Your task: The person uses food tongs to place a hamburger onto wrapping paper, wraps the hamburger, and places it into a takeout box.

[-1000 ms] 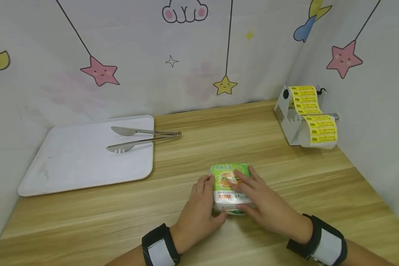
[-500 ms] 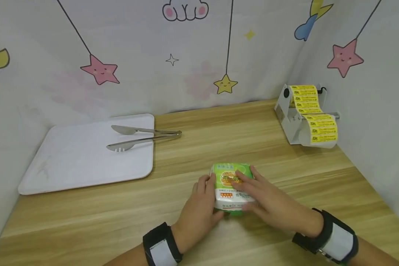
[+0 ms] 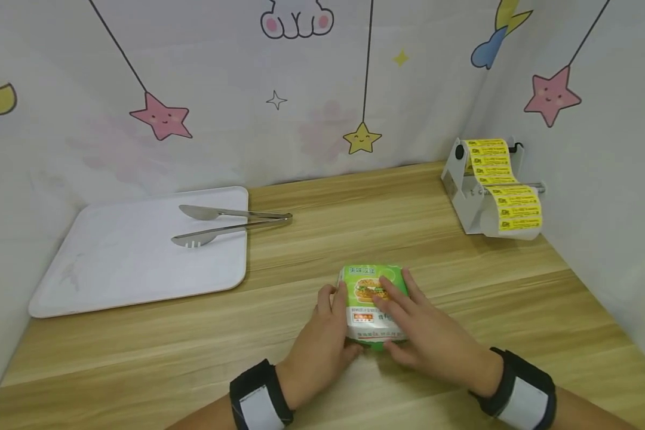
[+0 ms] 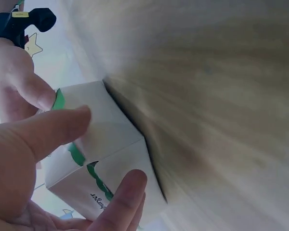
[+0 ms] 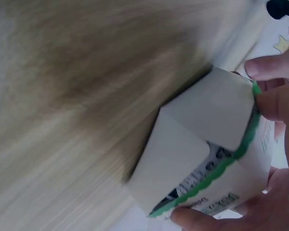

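A green and white burger box (image 3: 362,327) with a burger picture on its lid sits on the wooden table, between both hands. The left hand (image 3: 317,352) holds its left side, fingers along the wall and thumb (image 4: 62,126) at the front. From the right, the right hand (image 3: 435,334) spreads its fingers over the lid and right side, its thumb (image 5: 277,103) at the lid's front edge. In the right wrist view, a gap runs under the lid's scalloped green edge (image 5: 214,173), with printed paper showing inside. The palms hide parts of the box sides.
At the left lies a white tray (image 3: 123,257), with metal tongs (image 3: 236,227) resting across its right edge. A label dispenser (image 3: 459,194) with a roll of yellow labels (image 3: 518,209) stands at the back right. A patterned white curtain (image 3: 301,71) closes off the back and sides.
The right hand shifted slightly right with the box and then back left; its thumb is now lower, at the front edge of the lid. The left hand has stayed at the left side.
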A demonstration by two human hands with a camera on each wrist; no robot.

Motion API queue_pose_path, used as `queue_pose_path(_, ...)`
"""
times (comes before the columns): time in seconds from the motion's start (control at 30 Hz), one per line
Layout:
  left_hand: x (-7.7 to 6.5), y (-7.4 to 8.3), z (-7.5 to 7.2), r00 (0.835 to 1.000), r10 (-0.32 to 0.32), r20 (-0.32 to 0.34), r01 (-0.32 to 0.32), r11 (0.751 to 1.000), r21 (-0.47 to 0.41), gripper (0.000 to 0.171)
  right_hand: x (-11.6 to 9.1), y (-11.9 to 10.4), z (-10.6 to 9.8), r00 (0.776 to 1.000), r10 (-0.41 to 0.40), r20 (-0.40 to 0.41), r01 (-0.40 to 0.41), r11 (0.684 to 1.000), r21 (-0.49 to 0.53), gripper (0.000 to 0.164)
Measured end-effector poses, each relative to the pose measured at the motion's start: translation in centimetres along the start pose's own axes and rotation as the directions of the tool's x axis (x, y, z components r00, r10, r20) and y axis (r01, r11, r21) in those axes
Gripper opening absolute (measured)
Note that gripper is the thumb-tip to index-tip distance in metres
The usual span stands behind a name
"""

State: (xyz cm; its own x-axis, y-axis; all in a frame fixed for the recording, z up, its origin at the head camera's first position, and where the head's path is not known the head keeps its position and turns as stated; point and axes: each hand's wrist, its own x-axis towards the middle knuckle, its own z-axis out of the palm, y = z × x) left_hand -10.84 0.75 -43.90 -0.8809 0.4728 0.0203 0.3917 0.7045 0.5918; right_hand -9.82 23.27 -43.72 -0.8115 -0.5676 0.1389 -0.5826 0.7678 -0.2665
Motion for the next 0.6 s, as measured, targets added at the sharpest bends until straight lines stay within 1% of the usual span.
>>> queue_pose_path(0.1,-0.1,-0.1,0.2,1.0,0.011,-0.013,-0.011,0.999,0.034,0.101,0.2,-0.1,0.2,1.0,-0.019,-0.012,0.019,0.999,-0.05,0.076)
queue_pose_path(0.2,0.0,-0.1,0.5,0.999,0.029,-0.028,-0.026,0.995,0.094,0.098,0.1,0.1,0.4,0.998,-0.05,-0.022,0.048,0.993,-0.107,0.076)
queue_pose_path(0.33,0.3,0.0,0.7,0.998,0.047,-0.043,-0.038,0.984,0.172,0.102,0.0,0.5,0.7,0.995,-0.09,-0.033,0.083,0.982,-0.169,0.072)
queue_pose_path(0.43,0.6,-0.1,0.7,0.997,0.059,-0.055,-0.046,0.976,0.214,0.105,0.0,0.7,0.7,0.994,-0.103,-0.036,0.095,0.979,-0.181,0.073)
queue_pose_path(0.53,0.8,-0.2,0.7,0.996,0.062,-0.059,-0.048,0.975,0.215,0.104,0.0,0.9,0.8,0.993,-0.113,-0.04,0.104,0.977,-0.185,0.07)
queue_pose_path(0.6,0.9,-0.2,0.7,0.996,0.064,-0.056,-0.051,0.978,0.201,0.104,0.1,1.0,0.8,0.993,-0.111,-0.045,0.102,0.978,-0.181,0.063)
